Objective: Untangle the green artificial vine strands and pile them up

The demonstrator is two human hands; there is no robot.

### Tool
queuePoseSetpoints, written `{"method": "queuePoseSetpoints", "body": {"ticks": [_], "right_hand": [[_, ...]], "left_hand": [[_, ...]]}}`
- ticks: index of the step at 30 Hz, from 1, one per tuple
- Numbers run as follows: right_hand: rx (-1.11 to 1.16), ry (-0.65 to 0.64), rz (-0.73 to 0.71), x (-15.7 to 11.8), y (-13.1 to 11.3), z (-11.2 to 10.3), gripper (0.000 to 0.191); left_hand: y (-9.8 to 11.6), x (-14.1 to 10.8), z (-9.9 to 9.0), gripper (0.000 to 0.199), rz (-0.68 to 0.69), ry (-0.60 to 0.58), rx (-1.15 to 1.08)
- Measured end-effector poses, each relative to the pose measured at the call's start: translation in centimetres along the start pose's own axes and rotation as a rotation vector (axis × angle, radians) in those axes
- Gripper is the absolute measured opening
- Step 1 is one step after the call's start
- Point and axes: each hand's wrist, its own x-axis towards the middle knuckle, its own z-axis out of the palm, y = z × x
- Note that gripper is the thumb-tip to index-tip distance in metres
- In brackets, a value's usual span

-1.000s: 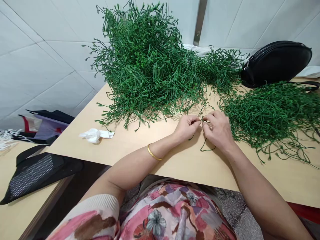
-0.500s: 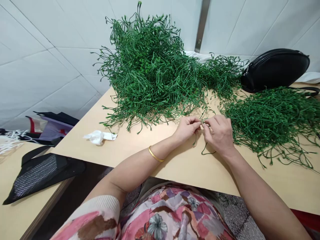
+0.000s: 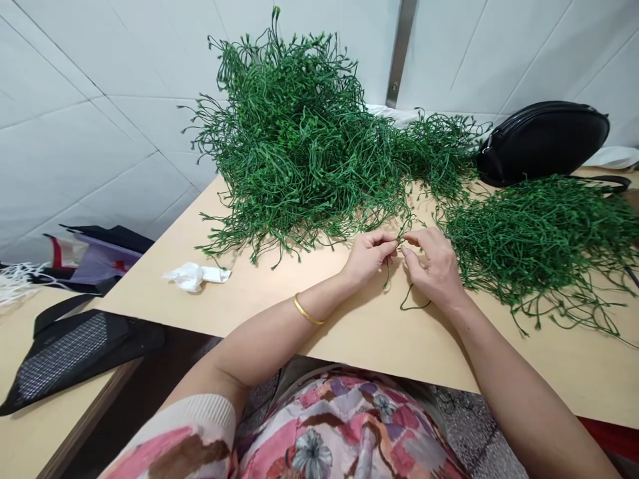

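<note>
My left hand (image 3: 370, 258) pinches a thin green plastic-looking stem (image 3: 399, 241) between thumb and index finger, just above the table. Close against it on the right is my right hand (image 3: 433, 267), its thumb and index tip parted beside the same stem. Part of the stem is hidden behind the fingers. Below the hands a loose green strand (image 3: 415, 307) curls on the tabletop. Behind them rises a large tangled heap of green stems (image 3: 304, 146) with small bud-like tips. A flatter pile of stems (image 3: 544, 239) lies to the right of my right hand.
A black bag (image 3: 544, 143) stands at the back right against the tiled wall (image 3: 150, 53). Crumpled white tissue (image 3: 192, 276) lies on the wooden table (image 3: 269, 299) at left. A lower surface at far left bears a black mesh-patterned bag (image 3: 70, 352) and white strands (image 3: 20, 283).
My right thumb and index finger have parted slightly from the stem. My left hand keeps its pinch. The whole view has shifted a little.
</note>
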Motion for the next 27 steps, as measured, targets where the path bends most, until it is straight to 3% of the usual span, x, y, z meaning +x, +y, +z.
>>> {"method": "queuePoseSetpoints", "body": {"ticks": [10,17,23,27], "right_hand": [[0.109,-0.023,0.023,0.1,0.4,0.1,0.009],[0.311,-0.201,0.134,0.5,0.9,-0.2,0.014],[0.636,-0.380,0.306,0.6,0.2,-0.5,0.021],[0.522,-0.369,0.367,0.6,-0.3,-0.6,0.030]], "left_hand": [[-0.4,0.0,0.0,0.006,-0.013,-0.009,-0.057],[-0.4,0.1,-0.1,0.006,-0.044,-0.067,-0.095],[-0.5,0.0,0.2,0.008,-0.025,-0.113,-0.045],[-0.5,-0.1,0.3,0.009,0.072,-0.114,0.072]]}}
